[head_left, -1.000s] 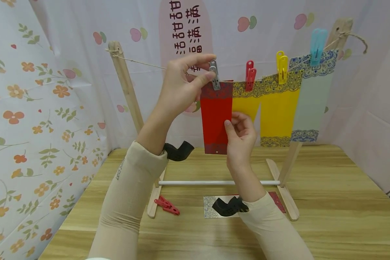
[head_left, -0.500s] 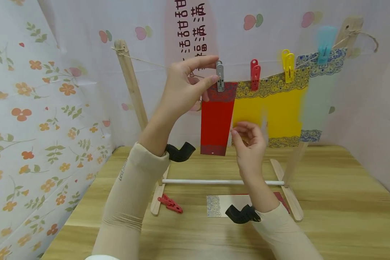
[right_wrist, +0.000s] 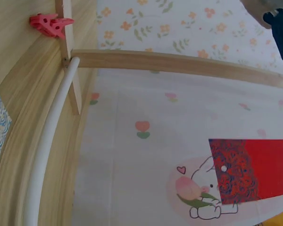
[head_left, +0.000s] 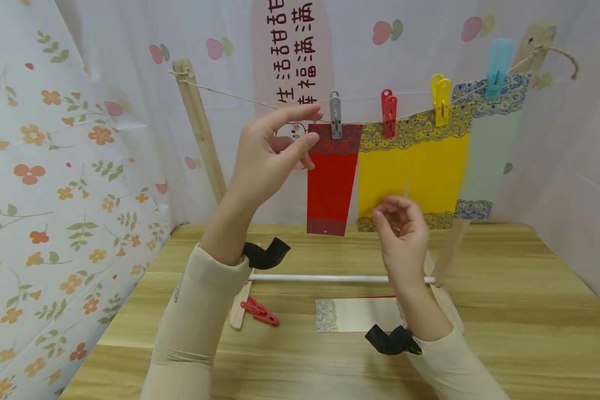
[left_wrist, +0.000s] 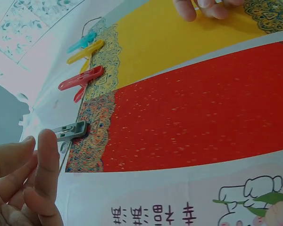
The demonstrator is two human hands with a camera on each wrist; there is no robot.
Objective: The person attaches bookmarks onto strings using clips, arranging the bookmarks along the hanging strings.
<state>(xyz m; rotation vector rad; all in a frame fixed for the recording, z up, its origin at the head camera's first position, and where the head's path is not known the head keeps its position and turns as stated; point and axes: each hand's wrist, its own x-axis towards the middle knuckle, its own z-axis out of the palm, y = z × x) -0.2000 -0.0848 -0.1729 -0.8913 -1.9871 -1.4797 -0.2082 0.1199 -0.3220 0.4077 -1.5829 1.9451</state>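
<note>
A red card (head_left: 332, 191) hangs from a string (head_left: 235, 96), its dark patterned top band caught in a grey clothespin (head_left: 335, 116). The left hand (head_left: 267, 161) is just beside that clothespin, released, with thumb and forefinger parted and nothing between them. The right hand (head_left: 405, 239) is in front of the lower part of the neighbouring yellow card (head_left: 380, 178), fingers loosely bent and grasping nothing; whether its fingertips brush the card cannot be told.

To the right along the string, a red clothespin (head_left: 389, 115) holds that yellow card, a yellow clothespin (head_left: 442, 103) a second yellow card (head_left: 435, 172), and a light blue clothespin (head_left: 499, 66) a pale card (head_left: 490, 150) with blue patterned ends. The string runs between a left post (head_left: 200, 133) and a right post (head_left: 532, 47), both wooden, with a white rod (head_left: 320, 278) joining the stand low down.

On the counter (head_left: 275, 366), spare red clothespins (head_left: 261, 311) lie by the stand's left foot, and a cream card (head_left: 360, 315) lies flat, with a red edge showing behind it. A printed curtain (head_left: 430, 53) covers the background.
</note>
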